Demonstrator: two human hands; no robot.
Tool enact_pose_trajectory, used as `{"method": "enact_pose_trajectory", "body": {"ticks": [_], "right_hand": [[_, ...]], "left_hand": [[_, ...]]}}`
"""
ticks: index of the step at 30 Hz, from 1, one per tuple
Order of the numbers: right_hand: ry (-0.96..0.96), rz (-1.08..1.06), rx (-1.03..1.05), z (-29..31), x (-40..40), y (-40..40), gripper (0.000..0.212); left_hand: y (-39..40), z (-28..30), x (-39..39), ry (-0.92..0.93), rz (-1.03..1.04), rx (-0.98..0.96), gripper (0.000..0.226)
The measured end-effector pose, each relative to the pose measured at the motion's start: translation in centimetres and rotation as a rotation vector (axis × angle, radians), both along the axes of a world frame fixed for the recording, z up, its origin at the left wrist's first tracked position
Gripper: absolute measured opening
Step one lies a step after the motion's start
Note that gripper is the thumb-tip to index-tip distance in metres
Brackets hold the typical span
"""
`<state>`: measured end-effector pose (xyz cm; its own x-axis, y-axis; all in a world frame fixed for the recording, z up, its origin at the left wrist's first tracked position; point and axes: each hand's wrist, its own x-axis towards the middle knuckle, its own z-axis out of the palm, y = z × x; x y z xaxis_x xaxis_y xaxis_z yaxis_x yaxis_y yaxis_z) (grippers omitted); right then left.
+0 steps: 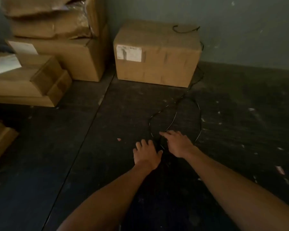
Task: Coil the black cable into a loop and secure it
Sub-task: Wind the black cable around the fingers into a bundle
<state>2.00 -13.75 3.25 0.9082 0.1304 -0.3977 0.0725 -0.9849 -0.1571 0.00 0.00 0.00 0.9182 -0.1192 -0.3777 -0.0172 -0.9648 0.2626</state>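
A thin black cable (198,112) lies in loose curves on the dark floor and runs up past the right side of a cardboard box, with its far end on top of that box. My left hand (146,152) rests low on the floor, fingers spread, just left of the cable's near bend. My right hand (175,141) reaches over the near curves with the index finger stretched out, touching or almost touching the cable. Whether either hand grips the cable is unclear in the dim light.
A cardboard box (157,54) with a white label stands against the wall ahead. More stacked boxes (45,47) fill the left side, and another box corner (0,139) juts in at far left. Small paper scraps (279,170) litter the floor.
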Motion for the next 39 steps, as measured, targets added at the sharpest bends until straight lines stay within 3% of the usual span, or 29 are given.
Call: {"method": "enact_pose_trajectory", "body": {"ticks": [3, 7, 12, 20, 26, 34, 39], "right_hand": [[0.02, 0.032, -0.09, -0.7, 1.5, -0.1, 0.071], [-0.045, 0.036, -0.151, -1.6, 2.6, -0.5, 0.046], [-0.194, 0.101, -0.101, -1.8, 2.5, -0.8, 0.031], [-0.499, 0.154, 0.091, 4.8, 3.0, -2.3, 0.011], [-0.674, 0.135, 0.156, 12.1, 2.1, -2.9, 0.011], [-0.827, 0.064, 0.192, 20.6, -0.7, -2.7, 0.017], [-0.945, 0.097, 0.218, 25.3, -2.8, -2.7, 0.021]], "left_hand": [[-0.2, -0.8, 0.9, -0.06, -0.014, 0.026, 0.048], [0.4, -1.3, 1.7, -0.087, -0.016, -0.063, 0.031], [2.5, -0.7, 2.7, -0.001, 0.118, -0.41, 0.007], [4.8, 3.6, 4.2, 0.236, 0.314, -0.8, 0.032], [5.0, 9.4, 3.9, 0.454, 0.324, -1.165, 0.031], [6.2, 17.4, 1.0, 0.044, -0.186, -0.914, 0.035], [6.8, 21.8, -1.2, -0.04, -0.428, -0.792, 0.03]]}}
